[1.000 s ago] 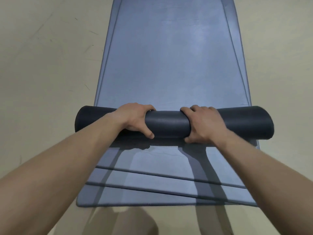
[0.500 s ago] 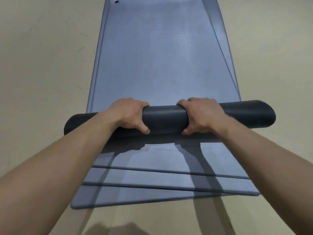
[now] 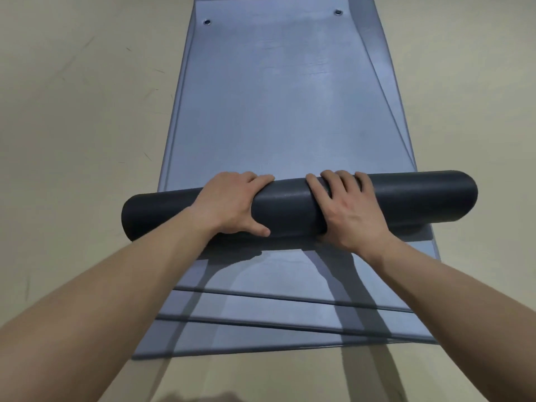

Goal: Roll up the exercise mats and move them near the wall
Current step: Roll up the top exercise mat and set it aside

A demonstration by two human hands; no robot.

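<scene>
A dark grey roll of exercise mat (image 3: 406,198) lies across the middle of the view, slightly slanted with its right end farther away. My left hand (image 3: 229,204) wraps over the roll left of centre, thumb on the near side. My right hand (image 3: 351,210) presses on it right of centre, fingers spread over the top. The flat blue-grey part of the top mat (image 3: 278,105) stretches away from the roll, with two metal eyelets near its far end. Under it lie more flat mats (image 3: 261,332), their near edges fanned out below my forearms.
A beige floor (image 3: 81,134) surrounds the mats on both sides and in front. The edge of a lower mat (image 3: 383,62) sticks out along the far right side of the top mat.
The roll has moved farther along the mat and grown a little thicker. The far end of the mat with its eyelets has come into view. Both hands shifted over the roll's top.
</scene>
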